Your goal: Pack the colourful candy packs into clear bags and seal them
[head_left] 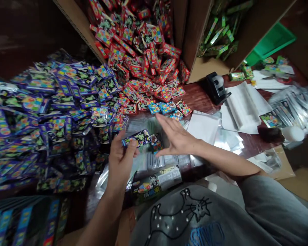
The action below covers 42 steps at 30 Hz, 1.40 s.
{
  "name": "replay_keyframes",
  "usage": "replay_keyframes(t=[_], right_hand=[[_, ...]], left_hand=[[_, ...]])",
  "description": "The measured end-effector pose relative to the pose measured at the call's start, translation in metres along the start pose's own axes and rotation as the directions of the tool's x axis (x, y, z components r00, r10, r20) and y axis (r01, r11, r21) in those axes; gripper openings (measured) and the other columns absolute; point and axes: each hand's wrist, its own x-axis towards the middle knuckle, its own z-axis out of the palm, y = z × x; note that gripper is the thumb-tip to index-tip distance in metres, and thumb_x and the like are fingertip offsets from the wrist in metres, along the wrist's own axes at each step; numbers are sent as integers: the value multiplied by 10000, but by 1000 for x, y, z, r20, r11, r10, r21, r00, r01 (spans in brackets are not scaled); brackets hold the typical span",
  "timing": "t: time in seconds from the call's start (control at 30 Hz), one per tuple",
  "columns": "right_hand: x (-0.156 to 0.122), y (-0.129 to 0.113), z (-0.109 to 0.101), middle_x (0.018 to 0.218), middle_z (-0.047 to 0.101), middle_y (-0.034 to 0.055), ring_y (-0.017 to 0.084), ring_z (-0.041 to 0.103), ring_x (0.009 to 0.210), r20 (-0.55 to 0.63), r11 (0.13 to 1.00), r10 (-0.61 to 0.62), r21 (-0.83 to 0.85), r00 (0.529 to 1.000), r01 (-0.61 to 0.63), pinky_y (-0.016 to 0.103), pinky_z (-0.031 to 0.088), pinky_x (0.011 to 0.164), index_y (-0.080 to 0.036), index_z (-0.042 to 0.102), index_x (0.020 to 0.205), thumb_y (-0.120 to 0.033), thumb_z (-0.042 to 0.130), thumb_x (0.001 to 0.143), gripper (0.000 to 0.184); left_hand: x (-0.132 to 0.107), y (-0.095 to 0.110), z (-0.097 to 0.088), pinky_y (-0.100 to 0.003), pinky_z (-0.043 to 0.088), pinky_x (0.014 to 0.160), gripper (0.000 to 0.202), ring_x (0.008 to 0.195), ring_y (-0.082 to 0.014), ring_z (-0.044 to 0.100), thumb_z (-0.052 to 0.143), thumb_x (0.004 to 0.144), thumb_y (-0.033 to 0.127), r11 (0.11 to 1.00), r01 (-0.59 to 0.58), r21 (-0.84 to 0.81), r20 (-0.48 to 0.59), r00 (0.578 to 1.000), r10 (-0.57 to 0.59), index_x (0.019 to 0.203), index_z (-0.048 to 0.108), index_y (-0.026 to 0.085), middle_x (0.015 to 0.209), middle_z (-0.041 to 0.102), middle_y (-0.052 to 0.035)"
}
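Note:
My left hand (122, 152) is closed on a small purple printed box (137, 137), the thumb lying over its near edge. My right hand (176, 136) is held with fingers stretched out and thumb apart, and nothing shows in its grasp. Between the two hands lies a small dark, colourful packet (156, 142), close to the right thumb. Clear plastic bags (143, 160) are spread beneath both hands. Just beyond the right fingertips are several small blue boxes (165, 107).
A large heap of purple boxes (59, 99) covers the left side. Red boxes (143, 58) spill from a carton at the back. To the right are a black tape dispenser (215, 89), white paper (202, 126), a white-capped bottle (282, 134) and scissors (274, 78).

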Motion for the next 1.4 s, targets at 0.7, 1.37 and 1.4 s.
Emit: replay_keyframes(t=[0.7, 1.37, 1.4], right_hand=[[10, 86, -76, 1613, 555, 208, 377, 502, 1492, 43, 979, 18, -205, 999, -9, 593, 438, 1248, -106, 521, 1593, -427, 761, 1028, 693], [30, 274, -263, 1203, 696, 151, 328, 636, 1285, -689, 802, 241, -255, 684, -540, 594, 524, 1094, -174, 655, 1092, -168, 448, 1074, 208], [16, 258, -256, 1204, 685, 124, 305, 673, 1218, -716, 900, 219, -115, 663, -421, 523, 577, 1004, -222, 650, 1131, -257, 522, 1080, 142]], left_hand=[[26, -6, 20, -589, 474, 1149, 1115, 1393, -466, 608, 803, 843, 722, 363, -779, 511, 695, 623, 360, 1698, 320, 194, 1595, 583, -244], [122, 141, 163, -537, 448, 1252, 766, 1442, -353, 602, 711, 938, 521, 319, -740, 592, 649, 672, 355, 1575, 524, 138, 1547, 646, -142], [117, 142, 145, -533, 429, 1274, 742, 1478, -343, 575, 705, 944, 516, 331, -764, 553, 659, 645, 387, 1565, 533, 150, 1578, 621, -128]])
